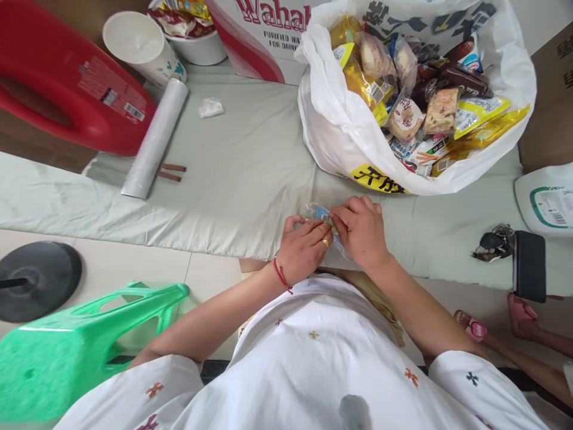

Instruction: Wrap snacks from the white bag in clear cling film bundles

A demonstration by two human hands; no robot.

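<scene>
Near the table's front edge, my left hand (305,248) and my right hand (362,232) meet around a small clear snack wrapper (322,214) with a blue printed label. Both hands have their fingers closed on it, and much of the wrapper is hidden under them. What is inside the wrapper I cannot make out. Just beyond my hands stands a white plastic bag (329,143), its mouth wide, holding several packaged snacks (405,116) in yellow, brown and clear wrappings.
On the cloth-covered table (242,161) lie a plastic film roll (156,140), brown strips (171,173), a crumpled wrapper (210,107), keys (495,242) and a black case (529,266). A red jug (102,77), paper cup (143,45) and carton (268,42) stand behind. A green stool (49,364) is at lower left.
</scene>
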